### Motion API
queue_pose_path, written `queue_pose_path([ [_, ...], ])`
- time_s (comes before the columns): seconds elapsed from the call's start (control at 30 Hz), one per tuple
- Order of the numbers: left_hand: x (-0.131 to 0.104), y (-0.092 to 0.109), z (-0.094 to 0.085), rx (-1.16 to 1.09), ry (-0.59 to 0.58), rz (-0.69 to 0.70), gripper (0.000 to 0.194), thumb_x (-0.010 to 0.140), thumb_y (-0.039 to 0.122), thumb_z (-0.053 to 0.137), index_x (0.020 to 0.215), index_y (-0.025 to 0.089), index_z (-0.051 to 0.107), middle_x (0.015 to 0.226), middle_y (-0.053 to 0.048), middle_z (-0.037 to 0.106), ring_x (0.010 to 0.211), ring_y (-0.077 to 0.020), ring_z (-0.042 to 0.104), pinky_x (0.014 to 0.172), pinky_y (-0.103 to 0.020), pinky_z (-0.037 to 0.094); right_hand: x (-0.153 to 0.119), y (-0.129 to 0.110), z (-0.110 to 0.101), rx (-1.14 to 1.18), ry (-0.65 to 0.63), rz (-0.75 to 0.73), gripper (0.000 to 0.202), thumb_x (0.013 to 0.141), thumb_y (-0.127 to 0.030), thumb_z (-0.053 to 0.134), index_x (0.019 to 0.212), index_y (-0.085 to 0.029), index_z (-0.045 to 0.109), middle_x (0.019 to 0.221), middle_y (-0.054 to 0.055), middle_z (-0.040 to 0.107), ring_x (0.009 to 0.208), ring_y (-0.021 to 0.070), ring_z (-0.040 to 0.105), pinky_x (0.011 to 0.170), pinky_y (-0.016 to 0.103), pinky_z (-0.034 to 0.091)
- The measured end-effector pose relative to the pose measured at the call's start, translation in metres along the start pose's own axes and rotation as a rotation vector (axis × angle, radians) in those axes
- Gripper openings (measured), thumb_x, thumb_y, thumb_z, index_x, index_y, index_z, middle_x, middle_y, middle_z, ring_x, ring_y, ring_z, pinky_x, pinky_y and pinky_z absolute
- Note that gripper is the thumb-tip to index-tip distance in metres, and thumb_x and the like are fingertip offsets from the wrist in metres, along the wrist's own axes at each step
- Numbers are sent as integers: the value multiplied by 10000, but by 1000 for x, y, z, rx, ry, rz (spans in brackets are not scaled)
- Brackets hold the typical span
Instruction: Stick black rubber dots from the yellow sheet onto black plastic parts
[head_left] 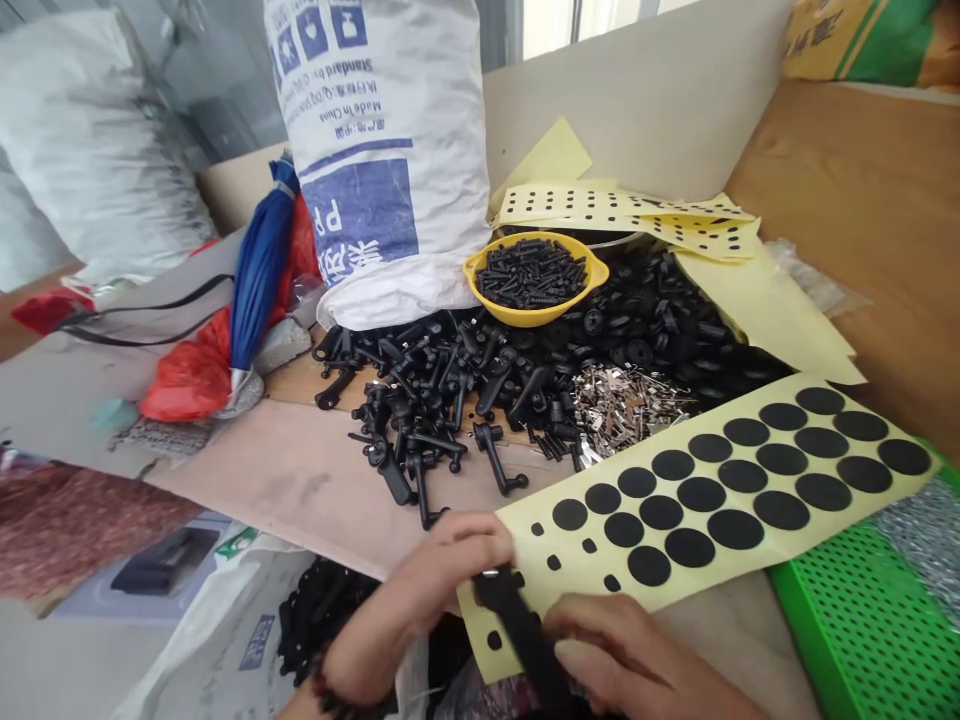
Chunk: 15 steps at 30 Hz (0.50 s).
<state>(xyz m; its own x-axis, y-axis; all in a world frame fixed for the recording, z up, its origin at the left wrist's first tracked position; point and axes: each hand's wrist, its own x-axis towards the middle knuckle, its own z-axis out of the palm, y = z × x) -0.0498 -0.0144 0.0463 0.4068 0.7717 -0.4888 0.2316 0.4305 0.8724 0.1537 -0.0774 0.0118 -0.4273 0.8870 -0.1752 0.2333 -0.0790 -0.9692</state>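
My left hand (427, 570), with a dark beaded bracelet at the wrist, is closed on the top end of a black plastic clip-like part (529, 640). A small bit of bright metal shows at that end. The fingers of my right hand (626, 645) are curled against the lower right side of the same part. Under the part lies a pale yellow sheet of round black foam stickers (686, 548), with rows of large discs at the right and bare spots with small black dots near my hands.
Black plastic arms (420, 400) are heaped on the table, beside loose metal clips (626, 405). Behind them are a yellow bowl (525, 318) of black screw-like pieces, a white sack (435, 110) and a blue umbrella (259, 265). A green perforated basket (847, 620) stands at right.
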Motion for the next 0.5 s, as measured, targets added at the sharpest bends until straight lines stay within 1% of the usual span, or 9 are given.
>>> queue_pose_path([
  [0.07, -25, 5, -33, 259, 76, 90, 333, 753, 445, 555, 582, 160, 561, 575, 6, 502, 574, -119, 452, 550, -216, 346, 7, 9, -10, -192, 42, -82, 269, 930, -364, 440, 830, -214, 640, 760, 15, 658, 674, 181, 606, 616, 274, 466],
  [0.13, -51, 4, -65, 629, 151, 79, 380, 819, 447, 507, 560, 171, 549, 566, 5, 514, 564, -132, 476, 561, -232, 359, 15, 23, -19, -409, 274, -167, 253, 946, -321, 405, 871, -207, 617, 857, 56, 668, 788, 216, 620, 679, 309, 482],
  [0.2, -70, -2, -86, 987, 360, 18, 328, 834, 434, 509, 663, 181, 628, 662, -25, 597, 627, -181, 549, 608, -274, 398, 24, 38, -24, -641, 481, -257, 218, 933, -278, 420, 897, -191, 616, 920, 98, 668, 884, 263, 608, 730, 357, 486],
  [0.23, -75, -7, -89, 1119, 452, 12, 290, 834, 420, 518, 741, 186, 662, 743, -48, 636, 692, -216, 585, 645, -302, 423, 29, 44, -25, -750, 544, -291, 214, 929, -254, 419, 917, -179, 619, 938, 115, 664, 901, 279, 598, 741, 379, 485],
  [0.27, -77, -13, -86, 1208, 513, 43, 263, 838, 400, 520, 821, 192, 680, 840, -70, 658, 776, -247, 607, 692, -333, 445, 32, 49, -25, -850, 578, -319, 217, 924, -231, 416, 931, -166, 623, 942, 130, 659, 895, 291, 589, 739, 397, 485],
  [0.3, -74, -18, -79, 1256, 523, 114, 248, 847, 374, 515, 890, 197, 683, 933, -87, 662, 857, -266, 611, 741, -359, 461, 36, 53, -24, -939, 594, -338, 222, 920, -208, 411, 939, -154, 625, 937, 142, 652, 872, 297, 583, 727, 409, 484],
  [0.33, -69, -22, -67, 1270, 480, 209, 236, 861, 340, 501, 939, 201, 676, 1010, -97, 651, 929, -270, 603, 792, -374, 468, 39, 55, -23, -1013, 592, -346, 223, 915, -184, 407, 936, -144, 625, 923, 149, 646, 842, 298, 578, 708, 415, 484],
  [0.4, -49, -27, -34, 1243, 318, 419, 225, 882, 265, 477, 1019, 208, 646, 1113, -100, 614, 999, -245, 577, 840, -362, 473, 42, 56, -20, -1114, 566, -347, 207, 900, -146, 411, 905, -139, 617, 884, 152, 631, 788, 293, 568, 667, 415, 481],
  [0.5, -11, -30, 14, 1295, 135, 558, 211, 858, 233, 536, 1058, 207, 598, 1103, -96, 584, 975, -249, 547, 795, -367, 478, 44, 56, -16, -1147, 546, -337, 176, 888, -122, 410, 858, -164, 578, 850, 138, 610, 757, 281, 561, 639, 403, 477],
])
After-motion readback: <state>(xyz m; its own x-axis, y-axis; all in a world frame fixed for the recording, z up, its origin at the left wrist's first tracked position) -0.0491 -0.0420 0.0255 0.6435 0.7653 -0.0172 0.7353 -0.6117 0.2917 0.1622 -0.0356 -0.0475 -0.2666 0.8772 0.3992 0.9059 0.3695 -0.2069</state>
